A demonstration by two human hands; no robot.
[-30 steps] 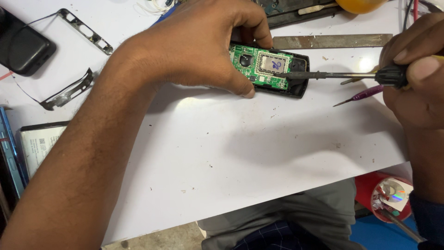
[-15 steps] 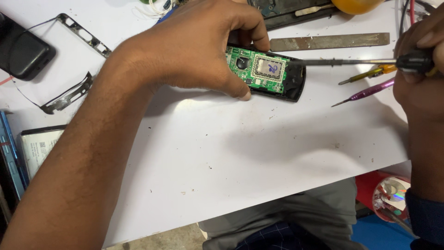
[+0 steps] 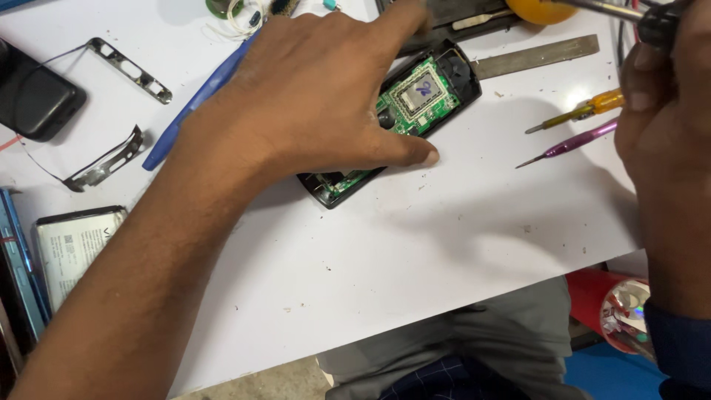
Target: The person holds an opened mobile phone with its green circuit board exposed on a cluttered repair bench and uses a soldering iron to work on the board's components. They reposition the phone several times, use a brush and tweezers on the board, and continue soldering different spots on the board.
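Pressing down from the eleven o'clock side, the left hand (image 3: 318,96) lies flat over an opened black phone (image 3: 400,122) on the white table (image 3: 444,252) — thumb tip planted on the table at the phone's near edge, forefinger stretched along its far edge, fingers spread wide and pinning rather than gripping. The phone sits near the table's middle, tilted with its upper end toward one o'clock; its green circuit board (image 3: 418,96) with a silver shield shows between thumb and forefinger.

At three o'clock the right hand (image 3: 663,141) is curled shut around the black handle of a screwdriver (image 3: 629,13), its metal shaft pointing toward eleven o'clock, well apart from the phone. Just left of that hand lie two small drivers — a yellow-handled one (image 3: 585,111) and a purple one (image 3: 570,144).

Farther off, a steel ruler (image 3: 537,55) lies beyond the phone. At nine o'clock sit a flat battery (image 3: 74,244), a bent metal frame strip (image 3: 104,163), and a dark phone body (image 3: 33,96); a blue pry tool (image 3: 192,107) runs under the left wrist.
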